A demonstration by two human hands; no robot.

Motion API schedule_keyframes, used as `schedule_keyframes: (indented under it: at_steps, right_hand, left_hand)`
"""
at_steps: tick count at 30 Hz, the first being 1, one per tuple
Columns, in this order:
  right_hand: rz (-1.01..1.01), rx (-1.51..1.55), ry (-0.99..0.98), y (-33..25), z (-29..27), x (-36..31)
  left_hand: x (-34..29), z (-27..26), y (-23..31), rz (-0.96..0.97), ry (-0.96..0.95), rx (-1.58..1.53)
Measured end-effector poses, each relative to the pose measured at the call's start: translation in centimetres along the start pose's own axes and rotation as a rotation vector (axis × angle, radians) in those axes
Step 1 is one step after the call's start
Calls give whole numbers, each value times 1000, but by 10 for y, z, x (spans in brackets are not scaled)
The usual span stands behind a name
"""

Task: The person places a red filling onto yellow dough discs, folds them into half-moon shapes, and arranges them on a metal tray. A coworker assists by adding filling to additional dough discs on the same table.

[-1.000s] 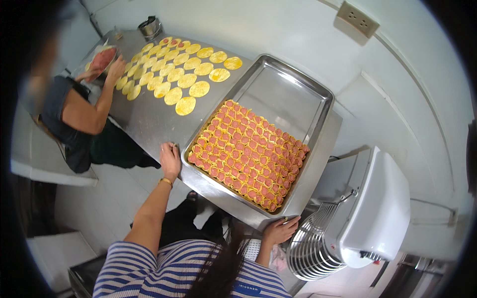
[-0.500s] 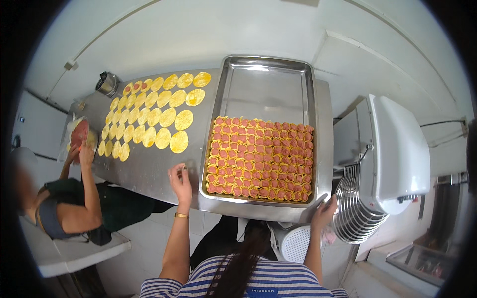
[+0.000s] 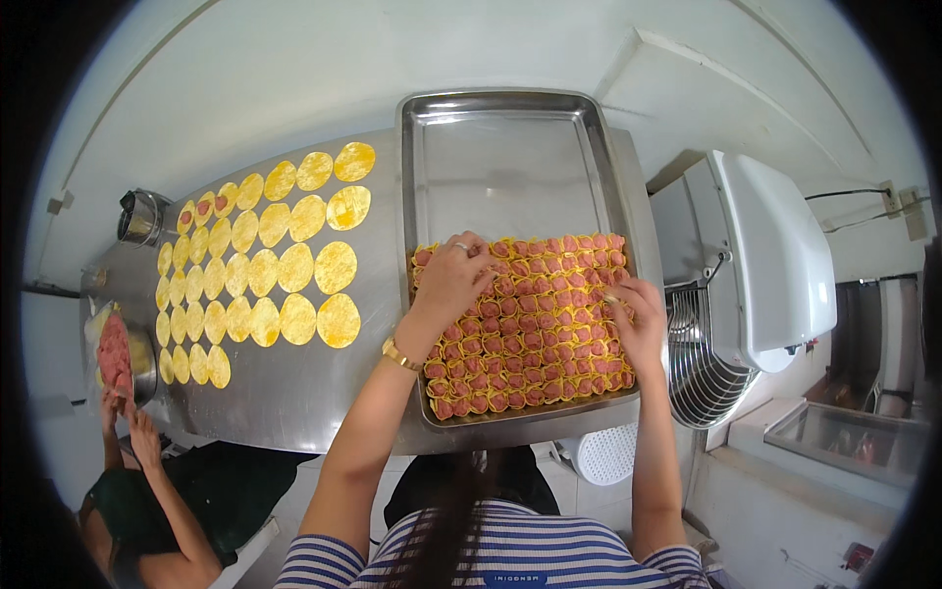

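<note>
A large metal tray (image 3: 505, 147) holds close rows of small open-topped dumplings (image 3: 520, 334), with pink filling in yellow wrappers. My left hand (image 3: 453, 280), with a gold bracelet at the wrist, is over the far-left dumplings. Its fingers are bent and apart, with the tips near the far row. My right hand (image 3: 638, 319) is at the tray's right side, fingers curved and apart beside the end dumplings. Neither hand visibly holds anything; whether the fingertips touch the dumplings I cannot tell.
Yellow round wrappers (image 3: 294, 267) lie in rows on the steel table (image 3: 285, 393); a few at the far left bear pink filling. At left, a co-worker's hands (image 3: 128, 417) are by a mass of pink filling (image 3: 114, 358). A white mixer (image 3: 770, 255) stands right, a white stool (image 3: 603, 455) below.
Both hands have moved from outside the tray to over the dumplings, the left rightward and away from me, the right farther from me. The view has shifted.
</note>
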State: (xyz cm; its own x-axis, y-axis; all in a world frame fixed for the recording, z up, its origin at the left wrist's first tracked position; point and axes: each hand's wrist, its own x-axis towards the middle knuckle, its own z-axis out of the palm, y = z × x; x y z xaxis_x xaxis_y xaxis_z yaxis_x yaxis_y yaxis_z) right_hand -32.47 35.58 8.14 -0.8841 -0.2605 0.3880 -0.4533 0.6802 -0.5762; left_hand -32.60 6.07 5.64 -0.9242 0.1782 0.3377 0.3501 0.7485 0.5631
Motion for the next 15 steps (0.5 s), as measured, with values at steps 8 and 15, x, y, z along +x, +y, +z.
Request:
schedule_keyframes:
  at_steps: [8,15]
  right_hand:
    - [-210,-33,-321,-7,67,51]
    - [-329,-31,-451,3,84,69]
  left_hand:
    - [20,22,-2,94,-173,182]
    - [24,34,0,83,-161,251]
